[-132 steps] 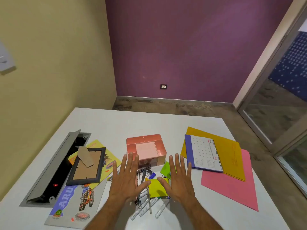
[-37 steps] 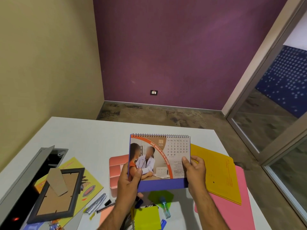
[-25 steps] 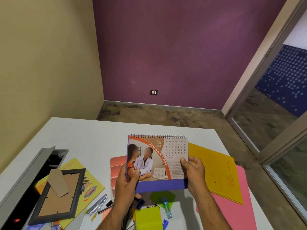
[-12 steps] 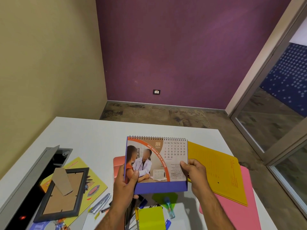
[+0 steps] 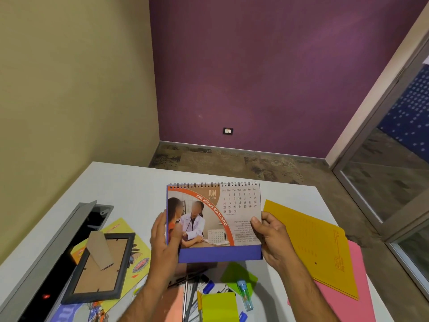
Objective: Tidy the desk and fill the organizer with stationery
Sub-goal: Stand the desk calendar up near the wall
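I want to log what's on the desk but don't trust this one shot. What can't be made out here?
Head view only:
- Organizer: hidden behind the calendar that the left hand and right hand hold upright.
- Pens: partly covered by the left forearm and yellow notes, so uncountable.
- Magazine: cut off by the bottom edge.
- Calendar's small text: too small to read.

Spiral desk calendar (image 5: 214, 219) upright over the white desk (image 5: 130, 182) — left hand (image 5: 163, 240), right hand (image 5: 270, 237) at its sides.

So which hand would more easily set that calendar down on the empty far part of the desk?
Probably either: left hand and right hand grip opposite edges of the calendar, both equally near the desk.
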